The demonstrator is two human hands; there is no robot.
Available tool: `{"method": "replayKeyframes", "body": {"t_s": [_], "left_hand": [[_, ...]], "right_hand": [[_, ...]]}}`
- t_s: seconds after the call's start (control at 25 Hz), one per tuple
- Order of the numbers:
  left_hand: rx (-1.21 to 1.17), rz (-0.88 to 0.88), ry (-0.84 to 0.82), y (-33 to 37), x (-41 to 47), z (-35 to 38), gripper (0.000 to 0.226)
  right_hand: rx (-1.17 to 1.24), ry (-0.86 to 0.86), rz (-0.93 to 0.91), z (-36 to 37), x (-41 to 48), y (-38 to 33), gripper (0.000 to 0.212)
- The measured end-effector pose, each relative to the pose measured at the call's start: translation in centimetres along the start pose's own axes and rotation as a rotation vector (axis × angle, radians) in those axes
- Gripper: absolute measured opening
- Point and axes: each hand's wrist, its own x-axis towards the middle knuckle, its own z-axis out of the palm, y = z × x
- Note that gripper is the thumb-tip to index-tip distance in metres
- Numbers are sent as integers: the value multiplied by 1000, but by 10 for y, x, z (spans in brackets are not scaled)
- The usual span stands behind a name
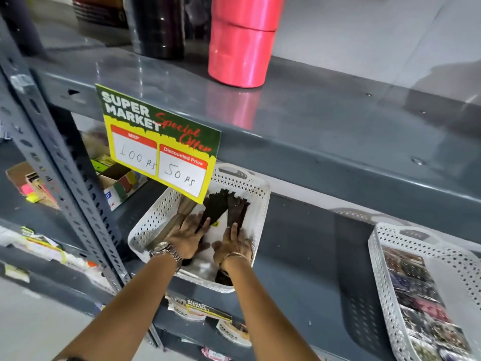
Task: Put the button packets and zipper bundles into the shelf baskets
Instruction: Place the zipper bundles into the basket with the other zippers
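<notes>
A white perforated basket (153, 220) stands on the middle shelf, under a price card. Inside it lie dark zipper bundles: a black one (217, 204) and a brown one (237, 208), plus beige ones (182, 208) at the left. My left hand (188, 237), with a metal watch on the wrist, lies flat with fingers spread on the black bundle. My right hand (234, 243), with a bangle on the wrist, rests with fingers extended on the brown bundle. A second white basket (382, 277) at the right holds several button packets (419, 290) in rows.
A yellow and green price card (158, 142) hangs from the upper shelf edge, covering the basket's back. A pink ribbon roll (240, 50) and a black roll (158, 27) stand on the top shelf. Small cardboard boxes (122, 183) sit left of the basket. A grey slotted upright (65, 165) stands at left.
</notes>
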Motion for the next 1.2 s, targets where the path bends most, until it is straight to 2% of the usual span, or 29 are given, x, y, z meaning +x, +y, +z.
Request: {"method": "replayKeyframes", "body": {"t_s": [0.08, 0.16, 0.2, 0.44, 0.6, 0.92, 1.08, 1.2], "left_hand": [[65, 21, 13, -6, 2, 3, 76], [41, 46, -15, -9, 3, 2, 103], [24, 56, -20, -11, 3, 1, 109], [114, 177, 75, -12, 3, -9, 76], [133, 168, 74, -13, 6, -15, 74], [-169, 86, -69, 4, 11, -18, 67], [-140, 75, -63, 2, 12, -19, 65], [-59, 49, 23, 4, 12, -24, 61]], "right_hand": [[-18, 4, 11, 4, -1, 2, 60], [38, 16, 20, 10, -2, 1, 60], [65, 25, 21, 12, -2, 1, 61], [147, 27, 29, 9, -7, -5, 61], [100, 11, 0, 9, -11, -3, 61], [222, 27, 78, 13, -4, -10, 64], [214, -14, 76, 5, -3, -9, 63], [224, 17, 56, -5, -6, -9, 61]]}}
